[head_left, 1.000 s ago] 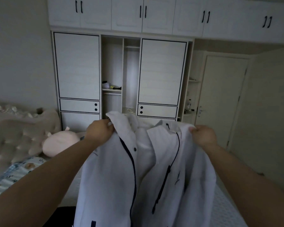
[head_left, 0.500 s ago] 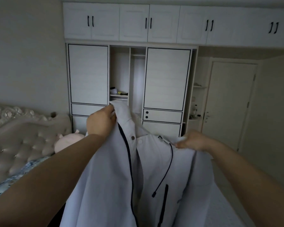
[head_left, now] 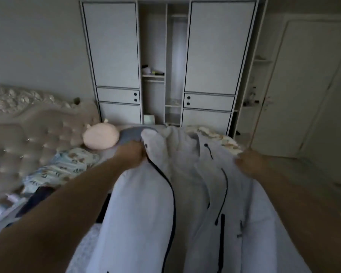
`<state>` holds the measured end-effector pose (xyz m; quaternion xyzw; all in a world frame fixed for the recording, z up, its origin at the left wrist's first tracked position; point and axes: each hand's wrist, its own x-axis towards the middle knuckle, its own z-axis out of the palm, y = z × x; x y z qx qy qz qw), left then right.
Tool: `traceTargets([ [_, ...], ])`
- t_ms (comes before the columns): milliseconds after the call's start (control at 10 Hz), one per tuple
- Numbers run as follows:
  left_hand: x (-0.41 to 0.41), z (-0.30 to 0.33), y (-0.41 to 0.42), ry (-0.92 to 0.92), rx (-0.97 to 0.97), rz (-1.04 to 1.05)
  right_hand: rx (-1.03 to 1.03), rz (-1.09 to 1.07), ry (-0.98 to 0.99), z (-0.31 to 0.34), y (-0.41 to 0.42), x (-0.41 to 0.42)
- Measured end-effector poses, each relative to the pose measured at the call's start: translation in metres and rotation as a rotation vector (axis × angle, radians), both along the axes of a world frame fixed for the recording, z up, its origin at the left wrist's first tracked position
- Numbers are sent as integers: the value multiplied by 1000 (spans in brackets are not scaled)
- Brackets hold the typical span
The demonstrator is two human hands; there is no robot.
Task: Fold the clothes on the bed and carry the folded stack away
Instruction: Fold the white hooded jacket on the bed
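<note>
Between both hands point(head_left: 133, 154) point(head_left: 248, 164), soft rumpled white jacket point(head_left: 142, 209), dark-piped.

A home bedroom: tufted headboard point(head_left: 37, 131), bed point(head_left: 106, 154), built-in wardrobe point(head_left: 171, 62).

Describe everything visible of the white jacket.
The jacket is white, of smooth thin-looking fabric, with dark piping along its front edges, dark snaps near the collar and a dark drawcord hanging down. It is unfolded and rumpled, held up by its shoulders over the bed. The left hand and right hand each grip a shoulder; the hem is out of frame.
</note>
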<state>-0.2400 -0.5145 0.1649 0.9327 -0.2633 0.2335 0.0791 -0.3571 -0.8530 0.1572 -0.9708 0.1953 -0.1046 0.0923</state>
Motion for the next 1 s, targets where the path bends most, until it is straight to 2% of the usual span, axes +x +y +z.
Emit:
traceTargets([
  [100,-5,-139,-6,428,175,217,-119,-41,225,-117,13,-15],
  [200,1,-188,-16,615,82,289,85,-118,302,-174,20,-15],
  [300,40,-209,-37,745,204,346,361,-197,354,-210,7,19],
  [400,92,-215,-56,745,293,404,519,-300,352,-215,-12,67],
  [500,186,-215,-91,733,266,307,485,-355,231,-209,-41,148],
  [600,260,-217,-140,644,-357,258,330,-300,-53,-205,-68,236],
  [700,267,-253,-174,715,-728,-34,571,-260,-238,-225,-61,282],
  [800,244,-367,-182,918,-472,-59,410,-67,185,-334,-33,275],
  [900,204,-466,-165,1116,-83,-9,419,-37,529,-427,-9,249],
  [1000,149,-554,-139,1215,244,-32,404,6,796,-514,21,199],
])
